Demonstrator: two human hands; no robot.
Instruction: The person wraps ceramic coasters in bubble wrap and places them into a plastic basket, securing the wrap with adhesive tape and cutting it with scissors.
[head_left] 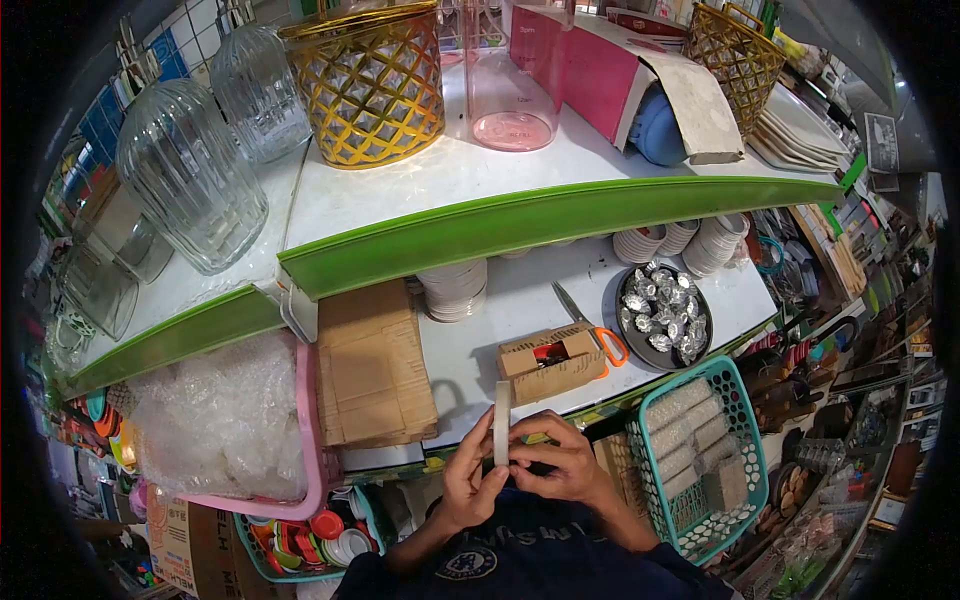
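A pale, narrow roll of tape (pixel 502 425) is held upright in front of my chest, seen edge-on. My left hand (pixel 470 478) grips it from the left, thumb near its lower end. On the other side, the fingers of my right hand (pixel 556 462) are curled, their tips pressed at the roll's right face. Just beyond the hands, a small brown cardboard box (pixel 548 362) with a dark and red opening lies on the white shelf (pixel 470 385). Orange-handled scissors (pixel 606 343) rest behind the box, blades pointing away.
Flattened cardboard (pixel 372 370) lies left of the box. A dark round tray (pixel 664 316) holds small silvery pieces. Teal basket (pixel 757 455) with wrapped bundles stands right; pink bin (pixel 312 440) of bubble wrap left. Above runs a green-edged shelf (pixel 540 228) with glass jars (pixel 190 180).
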